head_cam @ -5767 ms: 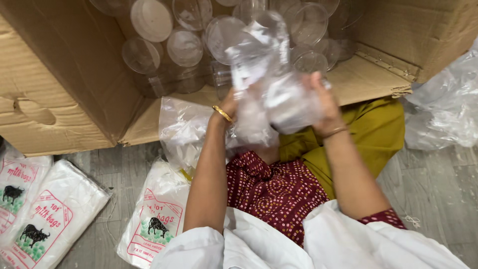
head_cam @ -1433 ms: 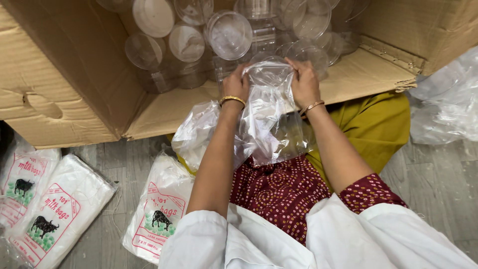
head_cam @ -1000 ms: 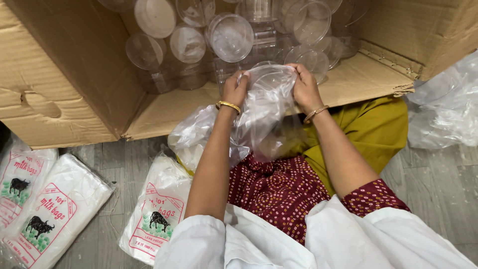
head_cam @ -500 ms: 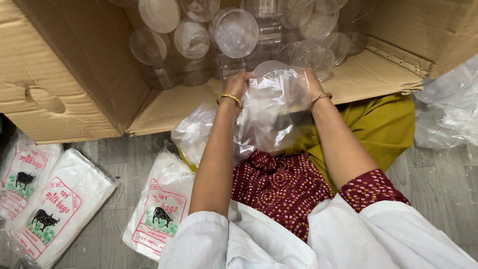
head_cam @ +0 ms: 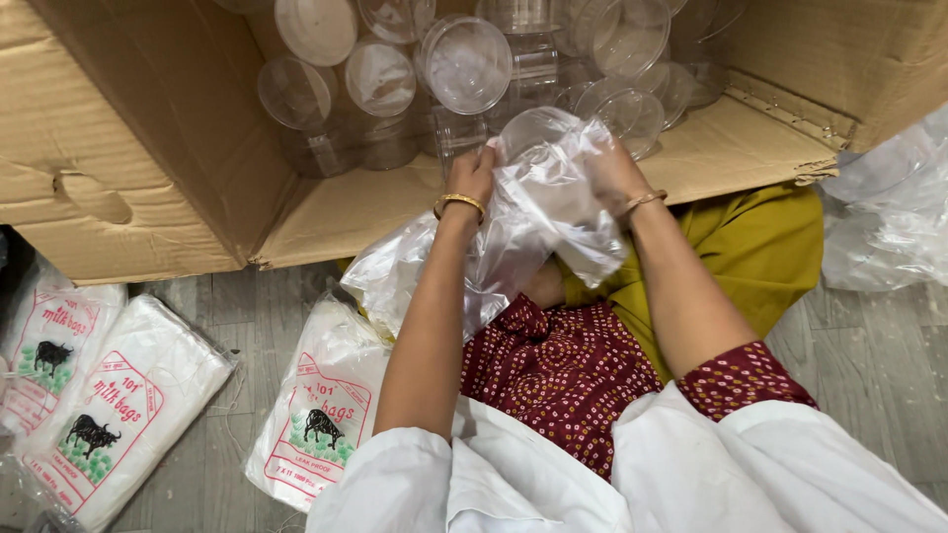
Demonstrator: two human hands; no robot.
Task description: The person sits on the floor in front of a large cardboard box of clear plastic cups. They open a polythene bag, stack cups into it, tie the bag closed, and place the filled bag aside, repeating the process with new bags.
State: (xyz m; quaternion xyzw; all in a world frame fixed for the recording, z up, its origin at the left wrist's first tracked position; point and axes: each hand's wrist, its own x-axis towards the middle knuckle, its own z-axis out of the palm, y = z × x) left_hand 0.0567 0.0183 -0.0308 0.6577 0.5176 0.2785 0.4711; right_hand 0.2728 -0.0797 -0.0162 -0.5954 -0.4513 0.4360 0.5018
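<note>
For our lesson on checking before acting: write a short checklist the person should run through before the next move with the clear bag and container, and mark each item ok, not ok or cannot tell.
1. Left hand grips the clear plastic bag: ok.
2. Right hand grips the bag from the other side: ok, though partly veiled by the film.
3. Round clear container sits at the bag's top: ok.
4. Container fully inside the bag: cannot tell.
5. More clear containers within reach in the cardboard box: ok.
6. Packs of printed bags lie on the floor beside the lap: ok.
</note>
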